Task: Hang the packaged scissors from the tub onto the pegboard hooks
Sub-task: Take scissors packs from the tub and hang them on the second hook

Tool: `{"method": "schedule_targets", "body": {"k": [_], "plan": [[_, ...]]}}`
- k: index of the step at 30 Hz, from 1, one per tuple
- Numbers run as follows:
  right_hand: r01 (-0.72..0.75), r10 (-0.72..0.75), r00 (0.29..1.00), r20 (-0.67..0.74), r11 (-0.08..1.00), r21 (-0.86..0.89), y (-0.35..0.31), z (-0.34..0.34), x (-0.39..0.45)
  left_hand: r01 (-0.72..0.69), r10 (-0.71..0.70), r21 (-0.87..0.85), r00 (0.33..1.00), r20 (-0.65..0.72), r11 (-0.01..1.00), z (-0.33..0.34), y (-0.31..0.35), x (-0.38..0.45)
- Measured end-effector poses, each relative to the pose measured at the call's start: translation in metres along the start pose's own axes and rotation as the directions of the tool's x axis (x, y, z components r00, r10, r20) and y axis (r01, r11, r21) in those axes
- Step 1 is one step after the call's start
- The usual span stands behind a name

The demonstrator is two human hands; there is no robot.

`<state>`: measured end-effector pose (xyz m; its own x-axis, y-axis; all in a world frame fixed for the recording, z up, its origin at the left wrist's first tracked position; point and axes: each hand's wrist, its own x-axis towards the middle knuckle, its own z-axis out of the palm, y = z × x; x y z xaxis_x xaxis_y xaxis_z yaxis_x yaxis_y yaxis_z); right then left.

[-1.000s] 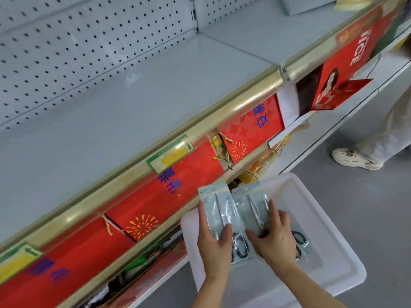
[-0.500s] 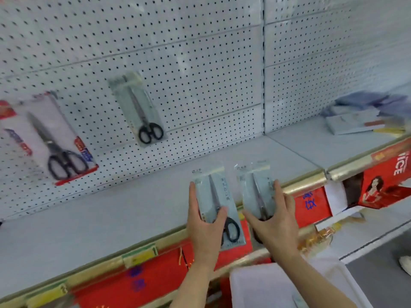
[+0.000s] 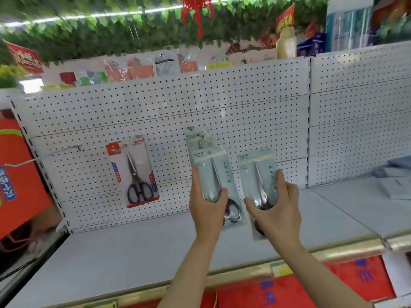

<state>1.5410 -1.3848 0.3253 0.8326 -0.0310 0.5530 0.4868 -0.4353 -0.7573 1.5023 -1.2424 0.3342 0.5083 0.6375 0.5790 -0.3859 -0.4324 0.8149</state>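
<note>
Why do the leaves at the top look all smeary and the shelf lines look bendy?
Head view: the leaves are motion-blurred; the wide-angle lens bows the pegboard; the packs in the left hand and right hand look sharper.

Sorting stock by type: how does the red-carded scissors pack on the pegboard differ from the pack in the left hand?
The red-carded pack hangs on the pegboard; the pale pack is gripped in the left hand. The first has red trim, the second is plain pale blue-grey. Both hold black-handled scissors, blades up.

Both hands [image 3: 209, 205] have raised scissor packs [image 3: 216, 183] toward the pegboard [image 3: 155, 107].
</note>
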Motion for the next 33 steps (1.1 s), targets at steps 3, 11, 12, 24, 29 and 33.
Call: {"method": "schedule_targets", "body": {"k": [3, 11, 12, 24, 29, 33], "plan": [[0.019, -0.019, 1.0, -0.008, 1.0, 0.013, -0.011, 0.007, 0.008, -0.031, 0.031, -0.012, 1.0, 0.003, 0.999, -0.002, 0.005, 0.021], [0.048, -0.047, 0.999, -0.025, 0.999, 0.02, -0.022, 0.024, 0.025, -0.021, 0.02, 0.041, 1.0, 0.024, 0.999, 0.009, -0.003, 0.067], [0.052, -0.051, 0.998, -0.028, 0.998, 0.022, -0.022, 0.025, 0.026, -0.024, 0.023, 0.046, 0.999, 0.025, 0.999, 0.01, -0.006, 0.069], [0.083, -0.083, 0.997, 0.005, 0.996, 0.016, -0.034, 0.054, 0.036, -0.047, 0.039, 0.162, 0.998, 0.049, 0.986, 0.003, -0.032, 0.086], [0.114, -0.116, 0.992, 0.055, 0.993, 0.041, -0.05, 0.076, 0.037, -0.093, 0.098, 0.272, 0.995, -0.005, 0.958, -0.017, -0.028, 0.103], [0.12, -0.126, 0.99, 0.066, 0.989, 0.086, -0.067, 0.092, 0.044, -0.183, 0.193, 0.167, 0.98, -0.041, 0.969, -0.025, 0.005, 0.12]]}}
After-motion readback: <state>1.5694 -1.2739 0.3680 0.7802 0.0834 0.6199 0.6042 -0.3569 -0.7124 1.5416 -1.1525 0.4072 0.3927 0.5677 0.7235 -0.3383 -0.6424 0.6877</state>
